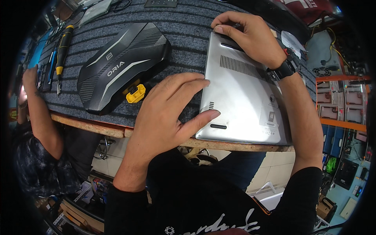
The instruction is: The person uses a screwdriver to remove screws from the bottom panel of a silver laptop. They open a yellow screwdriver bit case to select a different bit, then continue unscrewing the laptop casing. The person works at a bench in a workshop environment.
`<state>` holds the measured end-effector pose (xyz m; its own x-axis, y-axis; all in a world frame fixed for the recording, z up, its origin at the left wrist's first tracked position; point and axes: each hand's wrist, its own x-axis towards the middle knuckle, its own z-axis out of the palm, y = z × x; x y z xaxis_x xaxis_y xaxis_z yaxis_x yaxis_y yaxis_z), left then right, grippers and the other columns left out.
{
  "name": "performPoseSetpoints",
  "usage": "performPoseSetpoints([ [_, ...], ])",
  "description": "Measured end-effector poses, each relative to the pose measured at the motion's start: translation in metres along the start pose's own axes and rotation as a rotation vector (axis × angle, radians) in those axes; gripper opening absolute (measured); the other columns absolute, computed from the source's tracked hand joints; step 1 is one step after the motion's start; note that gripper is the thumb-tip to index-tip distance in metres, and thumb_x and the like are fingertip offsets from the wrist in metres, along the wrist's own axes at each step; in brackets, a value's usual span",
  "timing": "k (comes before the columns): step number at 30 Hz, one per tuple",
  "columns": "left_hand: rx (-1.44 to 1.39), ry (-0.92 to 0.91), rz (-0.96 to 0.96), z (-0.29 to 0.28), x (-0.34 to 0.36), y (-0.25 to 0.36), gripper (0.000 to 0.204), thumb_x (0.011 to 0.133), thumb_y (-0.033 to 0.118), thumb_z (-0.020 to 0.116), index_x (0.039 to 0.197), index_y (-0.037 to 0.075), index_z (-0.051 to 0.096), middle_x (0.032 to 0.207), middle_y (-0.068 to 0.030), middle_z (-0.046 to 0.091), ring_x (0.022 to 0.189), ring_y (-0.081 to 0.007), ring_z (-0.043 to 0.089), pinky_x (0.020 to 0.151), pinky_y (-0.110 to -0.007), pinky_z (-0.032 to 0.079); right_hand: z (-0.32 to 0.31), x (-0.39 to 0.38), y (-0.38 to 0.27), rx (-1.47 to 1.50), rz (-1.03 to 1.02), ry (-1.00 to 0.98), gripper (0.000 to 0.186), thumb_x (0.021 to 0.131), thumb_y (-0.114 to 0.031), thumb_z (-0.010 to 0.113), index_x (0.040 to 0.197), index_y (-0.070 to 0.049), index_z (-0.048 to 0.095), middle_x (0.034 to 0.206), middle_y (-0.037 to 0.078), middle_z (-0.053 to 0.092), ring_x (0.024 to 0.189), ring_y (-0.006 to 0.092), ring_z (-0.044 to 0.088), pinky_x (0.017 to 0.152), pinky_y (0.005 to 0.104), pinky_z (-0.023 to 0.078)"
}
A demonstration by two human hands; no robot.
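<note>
A silver laptop (243,98) lies bottom side up at the table's front edge, showing a vent grille and rubber feet. My left hand (168,113) has its fingers apart, touching the laptop's left side, with the thumb on the bottom cover. My right hand (250,39) is bent over the far left corner, thumb and fingers closed together there; what they hold, if anything, is hidden. Left of the laptop are a black angular case (129,47) and a yellow-and-black plastic piece (135,94).
A screwdriver (63,47) and slim tools (50,70) lie on the grey ribbed mat (188,47). At far left a co-worker's arm (45,113) reaches over the table edge (94,127). An orange-framed rack (329,102) of boxes stands at right, beside loose papers (291,41).
</note>
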<state>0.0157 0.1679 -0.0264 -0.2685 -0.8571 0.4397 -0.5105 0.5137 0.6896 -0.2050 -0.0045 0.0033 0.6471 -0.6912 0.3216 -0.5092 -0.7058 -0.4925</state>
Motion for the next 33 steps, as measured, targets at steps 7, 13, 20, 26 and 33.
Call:
performPoseSetpoints([
  [7,-0.029,-0.009,-0.012,-0.002,0.001,0.001,0.048,0.077,0.023,0.085,0.117,0.000,0.071,0.120,-0.0155,0.069,0.108,-0.0307,0.068,0.093,-0.037,0.052,-0.003,0.000,0.002,0.042,0.000,-0.008,0.024,0.099,-0.022,0.067,0.113,-0.004,0.075,0.101,0.008,0.077,0.093,0.0182,0.072,0.085,0.0314,0.056],
  [13,-0.103,0.021,0.039,-0.004,-0.002,0.000,0.045,0.078,0.020,0.083,0.117,0.001,0.071,0.118,-0.0170,0.070,0.108,-0.0328,0.068,0.092,-0.039,0.053,-0.034,0.006,-0.032,0.768,0.286,0.185,0.020,0.098,-0.004,0.067,0.118,0.002,0.064,0.098,0.011,0.075,0.086,0.0119,0.071,0.075,0.0225,0.055],
  [20,0.324,0.285,0.032,-0.100,-0.048,-0.004,0.075,0.067,0.032,0.090,0.132,0.006,0.066,0.144,-0.0187,0.055,0.134,-0.0361,0.053,0.108,-0.047,0.046,-0.035,-0.050,-0.070,0.342,0.185,0.115,0.029,0.100,-0.025,0.067,0.121,-0.006,0.074,0.090,0.000,0.068,0.080,0.0113,0.061,0.076,0.0263,0.052],
  [26,0.331,0.135,-0.104,-0.139,-0.046,-0.053,0.083,0.062,0.025,0.089,0.138,0.010,0.061,0.147,-0.0130,0.051,0.136,-0.0347,0.049,0.113,-0.046,0.040,-0.010,-0.062,-0.119,0.417,0.132,0.119,0.021,0.094,-0.004,0.071,0.115,-0.004,0.074,0.091,0.001,0.067,0.080,0.0100,0.062,0.077,0.0252,0.051],
  [33,-0.037,0.400,-0.449,-0.168,-0.021,-0.085,0.066,0.092,0.056,0.072,0.119,-0.003,0.069,0.107,-0.0092,0.073,0.101,-0.0153,0.063,0.095,-0.029,0.048,0.007,-0.031,-0.161,0.287,0.022,-0.028,0.016,0.091,-0.004,0.074,0.106,-0.002,0.075,0.090,0.010,0.075,0.083,0.0182,0.073,0.076,0.0274,0.056],
])
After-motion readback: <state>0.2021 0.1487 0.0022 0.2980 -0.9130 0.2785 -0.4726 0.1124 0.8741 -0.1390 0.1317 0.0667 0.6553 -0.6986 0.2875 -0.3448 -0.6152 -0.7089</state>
